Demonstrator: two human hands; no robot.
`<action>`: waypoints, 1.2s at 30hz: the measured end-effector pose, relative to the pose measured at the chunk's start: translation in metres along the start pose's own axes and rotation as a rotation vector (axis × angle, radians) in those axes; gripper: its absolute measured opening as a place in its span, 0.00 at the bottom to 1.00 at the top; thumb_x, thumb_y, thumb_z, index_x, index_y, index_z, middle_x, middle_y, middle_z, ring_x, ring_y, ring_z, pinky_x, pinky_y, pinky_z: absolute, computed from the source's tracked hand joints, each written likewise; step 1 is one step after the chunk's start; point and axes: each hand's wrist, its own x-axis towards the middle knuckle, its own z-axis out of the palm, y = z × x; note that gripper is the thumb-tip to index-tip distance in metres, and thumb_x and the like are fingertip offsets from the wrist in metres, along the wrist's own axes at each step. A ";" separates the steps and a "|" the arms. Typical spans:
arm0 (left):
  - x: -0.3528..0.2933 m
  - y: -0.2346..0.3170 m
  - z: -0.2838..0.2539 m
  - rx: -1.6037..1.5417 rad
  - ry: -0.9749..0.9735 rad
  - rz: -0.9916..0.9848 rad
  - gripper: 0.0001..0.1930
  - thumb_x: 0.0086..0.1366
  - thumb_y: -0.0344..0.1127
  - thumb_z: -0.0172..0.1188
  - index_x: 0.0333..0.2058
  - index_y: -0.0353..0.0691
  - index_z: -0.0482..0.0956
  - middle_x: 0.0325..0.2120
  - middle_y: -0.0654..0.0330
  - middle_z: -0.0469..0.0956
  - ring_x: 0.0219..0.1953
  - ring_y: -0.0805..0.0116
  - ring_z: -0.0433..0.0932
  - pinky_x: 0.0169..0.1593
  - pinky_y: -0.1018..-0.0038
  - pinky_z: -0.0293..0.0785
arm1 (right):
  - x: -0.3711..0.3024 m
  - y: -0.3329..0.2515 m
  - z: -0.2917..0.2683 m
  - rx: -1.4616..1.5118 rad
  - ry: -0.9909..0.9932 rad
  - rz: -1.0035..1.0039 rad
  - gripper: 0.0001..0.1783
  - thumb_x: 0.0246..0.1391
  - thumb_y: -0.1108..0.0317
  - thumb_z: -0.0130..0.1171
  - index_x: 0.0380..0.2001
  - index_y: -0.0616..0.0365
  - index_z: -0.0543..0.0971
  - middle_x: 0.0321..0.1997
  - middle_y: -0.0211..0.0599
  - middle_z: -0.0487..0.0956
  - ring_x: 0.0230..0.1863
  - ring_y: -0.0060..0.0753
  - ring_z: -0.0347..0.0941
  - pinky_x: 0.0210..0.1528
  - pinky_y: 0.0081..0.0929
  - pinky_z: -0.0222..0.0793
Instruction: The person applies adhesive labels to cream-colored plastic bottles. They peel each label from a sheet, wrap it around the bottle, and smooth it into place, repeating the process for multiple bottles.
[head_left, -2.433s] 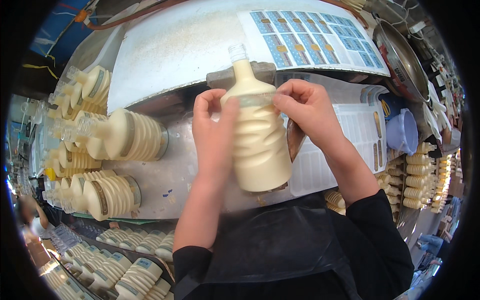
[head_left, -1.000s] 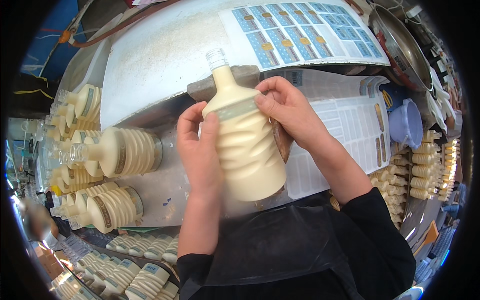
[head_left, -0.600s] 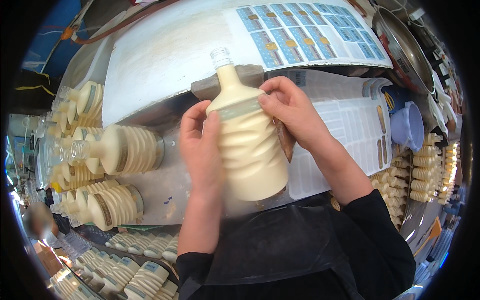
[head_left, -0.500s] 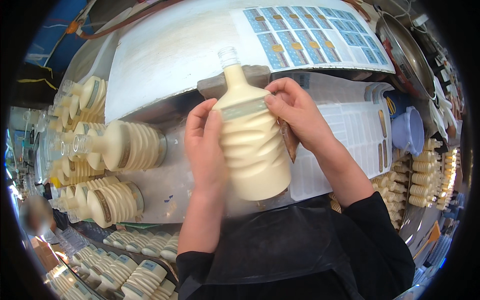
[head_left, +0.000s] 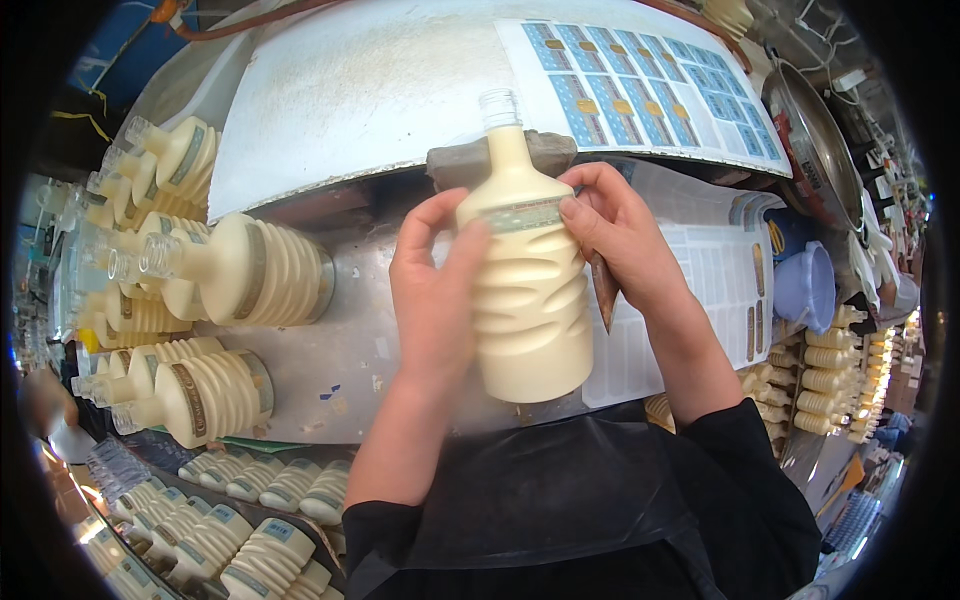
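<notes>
A cream-coloured bottle (head_left: 530,330) with wavy ridges and a clear threaded neck is tilted in front of me, its neck over a grey block (head_left: 446,168). Around its shoulder runs a pale greenish label strip (head_left: 522,215). My left hand (head_left: 432,275) is closed about the bottle's left side, its thumb blurred over the strip's left end. At the strip's right end, my right hand (head_left: 628,235) presses with the thumb, fingers bent behind the shoulder. Held under that same hand is a brown pointed tool (head_left: 604,290).
Several similar bottles (head_left: 265,275) lie at left, more (head_left: 270,560) at lower left and right. A white board (head_left: 350,90) carries a sheet of blue labels (head_left: 600,80). Label backing sheets (head_left: 690,270) lie at right, near a lavender bucket (head_left: 805,285) and metal pan (head_left: 815,140).
My left thumb has moved from the bottle's edge onto the front of the label strip. Bottle and both hands sit farther right in the picture, and the view has shifted slightly.
</notes>
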 end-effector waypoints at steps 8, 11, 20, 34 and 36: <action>0.001 0.000 -0.002 -0.022 -0.005 -0.026 0.19 0.68 0.31 0.62 0.55 0.35 0.75 0.54 0.56 0.74 0.54 0.71 0.74 0.58 0.72 0.72 | 0.000 -0.004 -0.001 -0.021 -0.001 0.039 0.22 0.61 0.58 0.65 0.51 0.60 0.72 0.33 0.26 0.76 0.37 0.14 0.71 0.41 0.16 0.66; -0.003 0.002 -0.003 -0.084 -0.017 -0.061 0.20 0.69 0.29 0.58 0.59 0.35 0.72 0.57 0.55 0.73 0.55 0.69 0.74 0.59 0.71 0.72 | 0.000 -0.003 -0.001 0.002 -0.003 0.051 0.20 0.64 0.60 0.62 0.51 0.59 0.72 0.32 0.25 0.76 0.35 0.14 0.71 0.39 0.16 0.66; -0.018 0.002 -0.015 -0.081 -0.137 -0.104 0.26 0.69 0.24 0.52 0.66 0.36 0.64 0.61 0.53 0.69 0.63 0.64 0.67 0.68 0.67 0.63 | -0.005 -0.004 -0.009 0.144 -0.021 0.092 0.20 0.73 0.59 0.49 0.56 0.63 0.71 0.27 0.23 0.75 0.16 0.09 0.61 0.17 0.11 0.54; -0.027 -0.010 -0.008 0.217 -0.176 0.049 0.39 0.64 0.32 0.65 0.69 0.32 0.54 0.63 0.43 0.67 0.64 0.54 0.69 0.67 0.62 0.65 | -0.009 0.000 -0.015 0.069 -0.063 0.135 0.22 0.70 0.63 0.50 0.58 0.68 0.77 0.25 0.21 0.73 0.16 0.07 0.61 0.17 0.10 0.56; -0.027 -0.010 -0.007 0.228 -0.160 0.036 0.39 0.64 0.30 0.62 0.70 0.32 0.52 0.64 0.44 0.65 0.65 0.55 0.68 0.68 0.62 0.64 | -0.011 -0.001 -0.015 0.051 -0.055 0.145 0.21 0.69 0.65 0.50 0.59 0.66 0.77 0.26 0.21 0.75 0.18 0.06 0.63 0.18 0.09 0.56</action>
